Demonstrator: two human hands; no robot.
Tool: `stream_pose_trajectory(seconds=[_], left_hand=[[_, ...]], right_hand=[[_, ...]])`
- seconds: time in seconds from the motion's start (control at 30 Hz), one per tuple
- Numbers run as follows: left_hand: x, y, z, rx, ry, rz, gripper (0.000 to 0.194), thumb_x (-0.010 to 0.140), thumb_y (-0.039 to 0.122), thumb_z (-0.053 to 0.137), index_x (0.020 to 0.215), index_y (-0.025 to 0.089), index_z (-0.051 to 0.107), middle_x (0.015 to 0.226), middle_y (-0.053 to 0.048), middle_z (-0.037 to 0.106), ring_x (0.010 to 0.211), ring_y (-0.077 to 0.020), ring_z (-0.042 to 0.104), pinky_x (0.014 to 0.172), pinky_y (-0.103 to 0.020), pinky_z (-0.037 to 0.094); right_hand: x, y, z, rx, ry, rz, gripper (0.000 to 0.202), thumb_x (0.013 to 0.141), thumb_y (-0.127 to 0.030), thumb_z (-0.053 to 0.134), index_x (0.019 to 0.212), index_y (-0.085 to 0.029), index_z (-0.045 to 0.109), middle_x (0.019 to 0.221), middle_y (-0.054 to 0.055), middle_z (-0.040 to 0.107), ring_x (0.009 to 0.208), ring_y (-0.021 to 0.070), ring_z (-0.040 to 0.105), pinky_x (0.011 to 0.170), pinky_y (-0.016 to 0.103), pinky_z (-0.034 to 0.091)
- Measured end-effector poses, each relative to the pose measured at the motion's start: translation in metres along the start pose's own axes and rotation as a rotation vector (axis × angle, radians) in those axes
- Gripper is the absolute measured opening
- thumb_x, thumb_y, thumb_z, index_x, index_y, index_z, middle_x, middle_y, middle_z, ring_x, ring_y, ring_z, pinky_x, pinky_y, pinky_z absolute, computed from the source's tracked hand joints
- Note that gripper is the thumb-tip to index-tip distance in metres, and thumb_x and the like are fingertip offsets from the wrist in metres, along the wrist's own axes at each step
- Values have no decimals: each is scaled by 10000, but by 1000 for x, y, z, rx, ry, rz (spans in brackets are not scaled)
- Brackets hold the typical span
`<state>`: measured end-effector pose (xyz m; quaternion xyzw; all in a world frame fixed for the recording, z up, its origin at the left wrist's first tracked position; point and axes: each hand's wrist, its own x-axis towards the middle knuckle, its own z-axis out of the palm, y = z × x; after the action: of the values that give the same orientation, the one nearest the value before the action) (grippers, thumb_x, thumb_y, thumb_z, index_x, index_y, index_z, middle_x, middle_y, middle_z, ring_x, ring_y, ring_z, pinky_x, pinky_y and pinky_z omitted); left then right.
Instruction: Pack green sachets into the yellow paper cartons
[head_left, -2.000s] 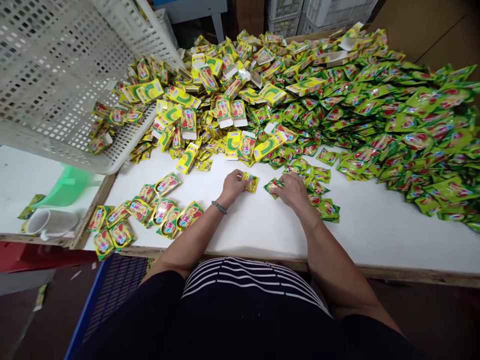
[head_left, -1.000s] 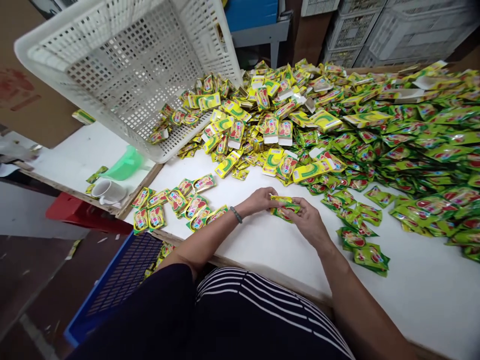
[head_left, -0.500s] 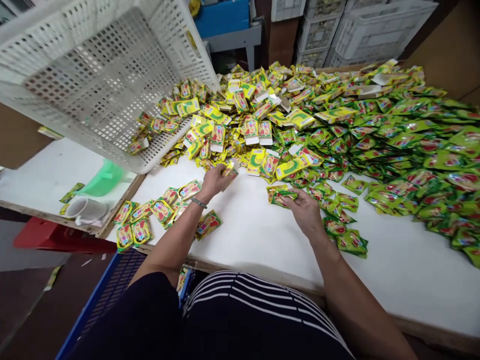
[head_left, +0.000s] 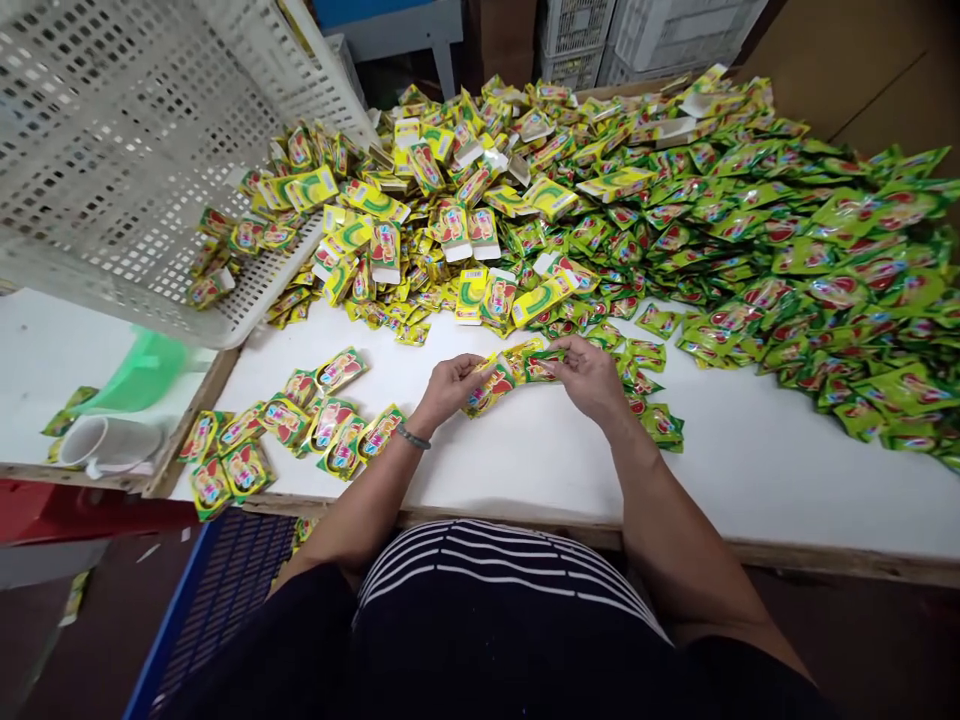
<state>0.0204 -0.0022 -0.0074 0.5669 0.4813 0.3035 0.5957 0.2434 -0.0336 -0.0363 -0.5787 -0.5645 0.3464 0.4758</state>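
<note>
Pinched in my left hand [head_left: 448, 392] is a small yellow-and-green printed box [head_left: 491, 388], tilted over the white table. My right hand [head_left: 596, 382] grips small shiny sachets [head_left: 541, 364], one yellow and one green, at the box's upper right end. Whether the sachets are inside the box's mouth I cannot tell. Left of my wrist lie several printed packs [head_left: 285, 420] in a loose group. Beyond my hands is a heap of small yellow boxes [head_left: 386, 245], some with white flaps open. It runs into a large heap of green sachets [head_left: 772, 250] on the right.
A white perforated crate [head_left: 142, 170] lies tipped at the left, boxes spilling from its mouth. Below it are a green plastic scoop [head_left: 142, 372] and a white mug [head_left: 112, 442] on its side. A blue crate [head_left: 217, 575] stands under the table edge. Grey crates [head_left: 577, 30] are stacked behind.
My hands have come together, bringing the box and the sachets against each other. The view has shifted right and down, so the table's contents appear further left and higher.
</note>
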Motion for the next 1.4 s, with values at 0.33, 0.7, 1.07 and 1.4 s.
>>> stream_pose_trajectory(seconds=[0.33,0.7,1.07,1.4], left_hand=[[-7,-6,14,-92,-100,-95,497,586,478,821,901,113,702,784,-35,701,658,-126,602,590,-229,443],[-2,-8,13,-220,-179,-210,524,509,418,874,887,102,696,727,-36,694,571,-103,581,563,-226,436],[-6,-10,18,-11,-169,-27,510,723,623,647,812,121,641,626,24,534,548,-83,437,511,-214,324],[-8,-13,17,377,-162,205,369,809,498,579,843,143,679,660,12,554,625,-118,430,579,-228,326]], right_hand=[[-5,-23,4,-139,-121,0,162,716,-298,667,852,-211,679,585,-46,487,549,120,409,558,267,343],[-11,-20,26,-13,-54,5,306,708,-314,656,1000,-227,630,803,11,666,755,177,620,729,322,501],[-16,-29,28,-116,-141,-6,454,814,-258,534,1267,-221,518,825,18,746,725,191,667,743,331,496],[-17,-28,24,-176,-128,11,441,782,-292,582,1216,-208,581,755,2,739,658,177,642,694,312,488]])
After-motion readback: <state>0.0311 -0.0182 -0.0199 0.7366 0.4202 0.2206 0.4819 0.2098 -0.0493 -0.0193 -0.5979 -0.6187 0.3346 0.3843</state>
